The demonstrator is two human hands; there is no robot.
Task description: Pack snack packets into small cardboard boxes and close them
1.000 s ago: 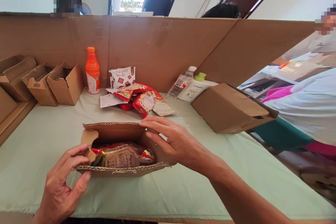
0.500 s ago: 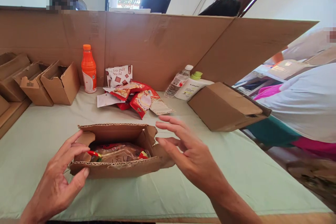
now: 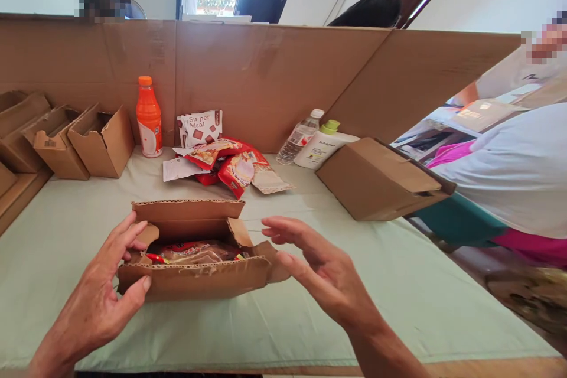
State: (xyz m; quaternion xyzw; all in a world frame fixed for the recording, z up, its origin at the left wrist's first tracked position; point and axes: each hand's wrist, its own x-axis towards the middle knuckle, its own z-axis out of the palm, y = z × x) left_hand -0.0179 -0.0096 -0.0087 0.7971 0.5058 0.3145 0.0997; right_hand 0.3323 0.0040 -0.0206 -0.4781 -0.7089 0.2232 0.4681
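Box point(image 3: 195, 280) sits on table point(image 3: 443, 307) between both hands, packets point(image 3: 195, 253) already in, flaps not folded shut. Left hand point(image 3: 100, 286) around its left end, fingers apart, contact unclear; right hand point(image 3: 325, 274) just off the right end, fingers apart, holding nothing. Right flap point(image 3: 277, 266) juts toward right thumb. Beyond: loose red packets point(image 3: 241, 171), orange bottle point(image 3: 149, 118), clear bottle point(image 3: 296, 143), carton point(image 3: 367, 180), well out of the way.
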